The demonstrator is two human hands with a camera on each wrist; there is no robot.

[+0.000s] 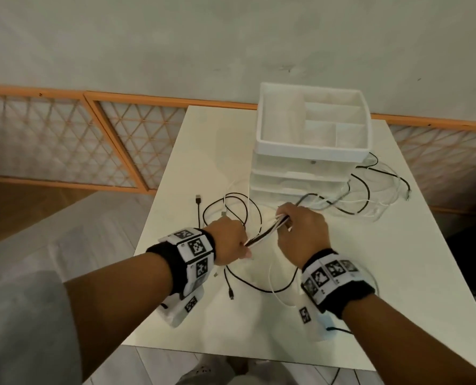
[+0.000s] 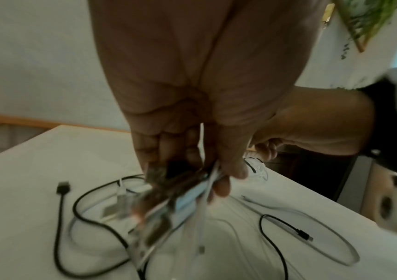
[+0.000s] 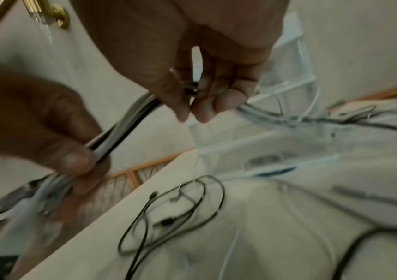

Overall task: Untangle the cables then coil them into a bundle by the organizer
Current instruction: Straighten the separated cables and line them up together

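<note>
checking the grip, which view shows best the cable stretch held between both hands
The right wrist view: the cable stretch runs sharp from left hand to right hand. The head view shows it small between the hands; the left wrist view shows only a blur.

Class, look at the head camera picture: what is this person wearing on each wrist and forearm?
Both arms are bare, with no sleeves. The left wrist and right wrist each carry a black band bearing white blocks printed with black-and-white square markers. A white unit hangs beneath each, also marked.
</note>
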